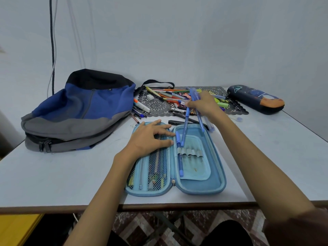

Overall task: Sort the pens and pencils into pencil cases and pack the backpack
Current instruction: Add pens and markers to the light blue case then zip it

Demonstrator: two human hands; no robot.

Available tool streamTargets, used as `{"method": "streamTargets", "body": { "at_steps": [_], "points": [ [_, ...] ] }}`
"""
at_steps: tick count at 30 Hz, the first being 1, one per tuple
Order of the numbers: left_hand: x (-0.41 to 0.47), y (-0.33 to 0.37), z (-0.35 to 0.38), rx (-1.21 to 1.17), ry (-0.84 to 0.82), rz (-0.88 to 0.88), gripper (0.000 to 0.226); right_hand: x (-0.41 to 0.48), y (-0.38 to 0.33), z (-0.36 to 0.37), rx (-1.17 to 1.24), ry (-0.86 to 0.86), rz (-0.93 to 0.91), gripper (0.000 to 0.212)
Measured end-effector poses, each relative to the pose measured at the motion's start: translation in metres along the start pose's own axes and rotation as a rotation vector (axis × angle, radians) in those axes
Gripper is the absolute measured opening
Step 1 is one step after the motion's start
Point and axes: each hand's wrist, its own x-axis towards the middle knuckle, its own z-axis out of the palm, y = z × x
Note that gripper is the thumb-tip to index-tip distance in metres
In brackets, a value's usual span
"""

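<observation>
The left hand (148,137) is lying flat, steadying the open blue case (200,183); the right hand (204,103) is gripping blue pens (195,107), feeding one toward the elastic loops (190,151).

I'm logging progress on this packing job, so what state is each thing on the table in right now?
light blue pencil case: open flat, one blue pen in its loops
dark pencil case: closed, apart at right
backpack: lying flat, unpacked
loose pens: heaped on mat
left hand: pressing mesh side
right hand: holding blue pens
</observation>
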Motion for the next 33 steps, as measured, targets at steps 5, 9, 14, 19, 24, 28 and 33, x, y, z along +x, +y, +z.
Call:
{"method": "streamTargets", "body": {
  "at_steps": [5,9,14,19,24,28,33],
  "points": [
    [0.000,0.002,0.000,0.003,-0.003,-0.004,0.030,-0.006,0.005,0.004,-0.111,-0.163,0.060,0.042],
    [0.000,0.001,0.000,0.012,-0.002,-0.005,0.030,-0.010,0.007,0.003,-0.178,-0.239,0.079,0.045],
    [0.001,0.000,0.000,-0.003,-0.001,0.001,0.030,-0.016,0.005,0.001,-0.304,-0.355,0.068,0.051],
    [0.001,-0.001,0.000,0.001,-0.005,0.007,0.031,-0.025,0.001,0.002,-0.341,-0.458,0.042,0.046],
    [0.002,-0.001,0.000,0.005,0.003,0.004,0.030,-0.025,0.001,0.000,-0.172,-0.516,0.059,0.033],
    [0.001,-0.002,0.000,-0.009,-0.001,0.008,0.032,-0.023,-0.001,-0.005,0.018,-0.485,0.119,0.022],
    [0.000,0.000,0.000,-0.013,0.001,0.001,0.029,-0.023,0.002,-0.009,0.161,-0.424,0.230,0.014]
  ]
}}
